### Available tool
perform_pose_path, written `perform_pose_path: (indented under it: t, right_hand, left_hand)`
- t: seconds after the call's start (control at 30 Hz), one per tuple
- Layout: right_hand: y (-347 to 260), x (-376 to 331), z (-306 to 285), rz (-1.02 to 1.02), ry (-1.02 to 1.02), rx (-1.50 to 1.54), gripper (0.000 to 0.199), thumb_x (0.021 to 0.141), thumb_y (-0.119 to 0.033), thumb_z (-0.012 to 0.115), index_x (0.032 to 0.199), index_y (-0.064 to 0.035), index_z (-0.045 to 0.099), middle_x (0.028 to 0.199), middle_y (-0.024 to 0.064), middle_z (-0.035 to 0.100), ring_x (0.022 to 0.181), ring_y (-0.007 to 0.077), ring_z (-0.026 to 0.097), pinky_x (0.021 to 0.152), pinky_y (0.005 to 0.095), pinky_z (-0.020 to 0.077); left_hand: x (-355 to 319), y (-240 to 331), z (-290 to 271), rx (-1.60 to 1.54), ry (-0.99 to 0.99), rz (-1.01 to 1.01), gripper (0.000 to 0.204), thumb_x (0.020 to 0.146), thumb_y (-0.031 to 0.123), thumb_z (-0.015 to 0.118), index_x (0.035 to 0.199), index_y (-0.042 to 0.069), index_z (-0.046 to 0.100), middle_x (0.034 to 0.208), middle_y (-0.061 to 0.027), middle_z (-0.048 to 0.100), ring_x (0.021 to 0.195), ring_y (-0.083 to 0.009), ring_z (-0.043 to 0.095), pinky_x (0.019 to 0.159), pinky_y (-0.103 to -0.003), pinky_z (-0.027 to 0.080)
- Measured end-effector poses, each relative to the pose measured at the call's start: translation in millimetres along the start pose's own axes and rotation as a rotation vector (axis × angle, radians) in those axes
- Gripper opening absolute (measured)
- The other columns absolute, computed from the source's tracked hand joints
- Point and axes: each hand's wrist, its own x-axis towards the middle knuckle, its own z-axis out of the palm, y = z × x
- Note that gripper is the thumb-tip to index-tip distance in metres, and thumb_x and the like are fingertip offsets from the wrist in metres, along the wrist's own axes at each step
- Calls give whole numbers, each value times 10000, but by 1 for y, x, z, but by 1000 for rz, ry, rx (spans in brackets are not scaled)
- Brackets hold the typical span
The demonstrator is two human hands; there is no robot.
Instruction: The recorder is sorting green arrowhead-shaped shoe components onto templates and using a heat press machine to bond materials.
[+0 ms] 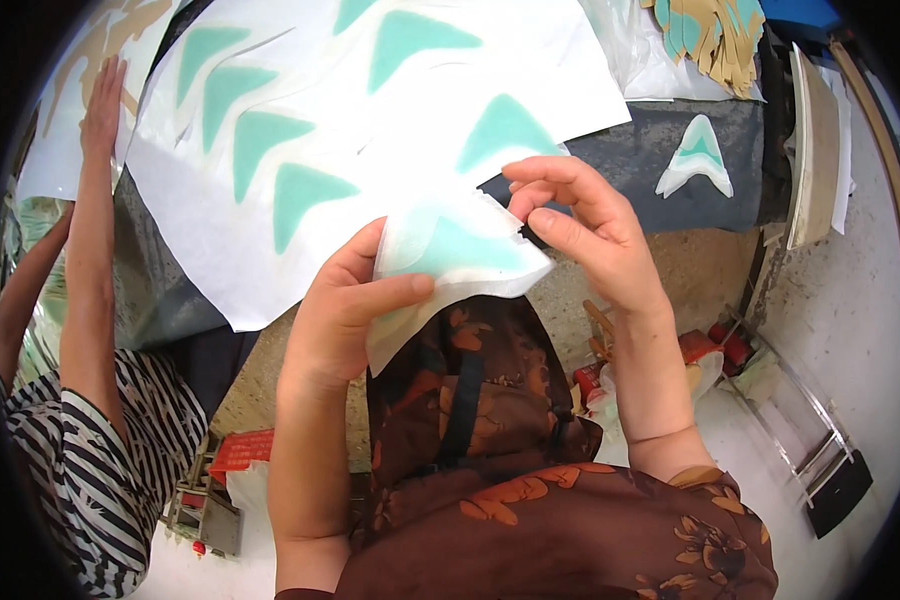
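Note:
My left hand [345,300] grips a layered, pointed piece of translucent white sheet with a teal area [460,245], thumb on top and fingers behind it. The piece is held above my lap, close to the near edge of the worktable. Beside its upper right edge is my right hand [590,225], fingers bent and apart, with nothing visible between them. Beyond my hands lies a large white sheet [390,130] bearing several teal V-shaped pieces [310,200]. A teal piece with a rounded tip [505,135] lies just past my right fingertips.
A separate white-and-teal V-shaped piece [697,160] rests on the dark table cover [635,160]. Tan and teal strips [715,40] are piled at the far right. At left a person in a striped top [80,480] reaches over another sheet. A metal-framed rack [800,450] stands on the floor.

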Motion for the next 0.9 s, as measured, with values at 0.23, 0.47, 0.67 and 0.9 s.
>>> perform_pose_path:
  t: [0.23,0.47,0.67,0.9]
  right_hand:
    - [-21,16,-15,-420,-355,-644,186,824,-74,695,1001,-106,740,897,-7,666,950,201,577,1082,459,290]
    - [-25,15,-15,-325,-368,-666,192,752,-76,726,928,-143,762,891,-28,676,978,188,588,1122,481,243]
    - [-10,14,-15,-402,-335,-662,223,742,-28,691,907,-170,739,878,-49,682,986,185,611,1100,497,291]
    - [-1,9,-25,-374,-161,-598,157,723,-27,704,858,-98,741,856,-1,702,1035,227,627,1124,523,290]
  left_hand:
    - [-1,4,-14,-68,-126,-119,537,733,-76,661,1260,-26,570,1107,-110,673,995,-195,649,899,-322,511]
    - [-1,7,-20,-24,-164,-135,567,721,-73,665,1277,-33,561,1116,-116,672,991,-202,652,892,-328,519]
    - [3,1,-16,-75,-142,-47,633,769,-55,661,1375,-9,485,1124,-124,673,1013,-187,642,933,-305,482]
    - [-7,5,-16,-87,-66,43,647,829,-57,622,1433,12,400,1149,-146,666,1024,-171,631,927,-282,467]
